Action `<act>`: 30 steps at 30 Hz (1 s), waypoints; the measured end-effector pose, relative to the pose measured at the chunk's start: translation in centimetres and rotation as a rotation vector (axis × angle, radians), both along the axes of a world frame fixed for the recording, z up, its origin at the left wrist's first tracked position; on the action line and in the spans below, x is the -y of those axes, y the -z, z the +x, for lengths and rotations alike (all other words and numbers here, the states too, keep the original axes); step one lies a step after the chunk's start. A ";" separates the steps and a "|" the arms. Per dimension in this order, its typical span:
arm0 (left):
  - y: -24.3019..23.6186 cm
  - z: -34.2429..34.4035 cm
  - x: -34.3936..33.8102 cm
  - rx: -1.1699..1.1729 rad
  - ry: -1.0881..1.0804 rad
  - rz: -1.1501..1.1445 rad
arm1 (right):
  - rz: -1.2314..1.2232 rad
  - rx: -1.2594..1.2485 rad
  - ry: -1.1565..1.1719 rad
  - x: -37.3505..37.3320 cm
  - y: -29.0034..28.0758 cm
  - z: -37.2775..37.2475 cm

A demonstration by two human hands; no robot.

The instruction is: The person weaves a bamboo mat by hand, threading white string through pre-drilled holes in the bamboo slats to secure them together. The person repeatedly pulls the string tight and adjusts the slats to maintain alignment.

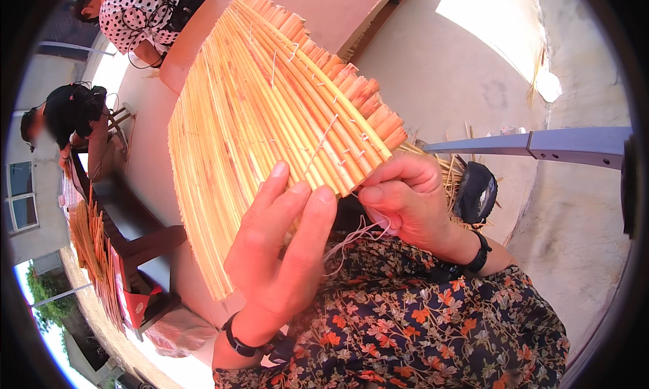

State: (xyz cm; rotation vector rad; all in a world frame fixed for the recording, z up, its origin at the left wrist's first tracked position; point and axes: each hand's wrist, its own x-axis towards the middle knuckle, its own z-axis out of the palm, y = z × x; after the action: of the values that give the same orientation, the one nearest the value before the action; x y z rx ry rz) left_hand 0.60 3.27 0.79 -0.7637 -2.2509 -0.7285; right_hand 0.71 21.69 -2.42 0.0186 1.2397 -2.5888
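Note:
A wide panel of yellow reed stalks [230, 132], laid side by side and stitched with pale thread, slants away from my lap. Along its upper right side runs a band of cut orange stalk ends [351, 91]. My left hand [280, 247] grips the near edge, three fingertips resting on top; its thumb is hidden. At the near right corner my right hand [409, 203] is closed, thumb and forefinger pinched on thin thread [362, 233], which hangs in loose strands between my hands. Whether a needle is in that pinch cannot be made out.
Loose stalks and a black bag-like thing [475, 193] lie beyond my right hand, under a blue-grey metal bar [527, 144]. At left, reed bundles [94, 254] lie by a dark wooden frame [152, 240]. Two people [71, 111] work farther off, one in a dotted shirt [135, 13].

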 end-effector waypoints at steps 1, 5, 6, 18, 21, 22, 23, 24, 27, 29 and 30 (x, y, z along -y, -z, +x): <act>0.0 0.0 0.1 0.009 0.008 -0.015 | 0.019 -0.029 0.007 -0.3 0.5 0.0; -0.5 0.4 0.2 0.057 0.031 -0.084 | 0.281 -0.300 0.097 -0.8 1.5 0.3; -0.5 0.3 0.3 0.070 0.042 -0.103 | 0.288 -0.321 0.119 -0.7 1.8 0.3; -0.8 -0.1 0.6 0.016 0.057 -0.202 | 0.043 -0.084 0.041 -0.1 -0.5 1.4; -0.9 -0.2 0.8 0.008 0.083 -0.213 | 0.072 -0.053 0.015 -0.4 -1.2 1.6; -1.2 -0.2 0.8 0.044 0.109 -0.216 | 0.046 -0.039 0.011 -0.4 -1.2 1.6; -1.7 0.0 0.8 0.080 0.135 -0.219 | 0.020 -0.025 0.007 -0.4 -1.3 1.7; -2.0 0.0 0.7 0.118 0.158 -0.222 | 0.022 -0.024 0.007 -0.4 -1.2 1.7; -2.3 -0.2 0.9 0.126 0.186 -0.272 | 0.024 -0.018 0.013 -0.4 -1.1 1.8; -2.5 -0.2 1.0 0.138 0.191 -0.274 | 0.018 -0.009 0.027 -0.3 -1.1 1.8; -2.5 -0.2 1.0 0.143 0.192 -0.276 | 0.036 -0.008 0.028 -0.2 -1.2 1.8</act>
State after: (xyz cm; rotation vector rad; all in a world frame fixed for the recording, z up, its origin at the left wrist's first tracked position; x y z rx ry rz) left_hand 0.45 2.28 3.30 -1.1026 -2.4638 -0.5809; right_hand 2.50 21.93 -1.23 0.0326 1.2982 -2.5927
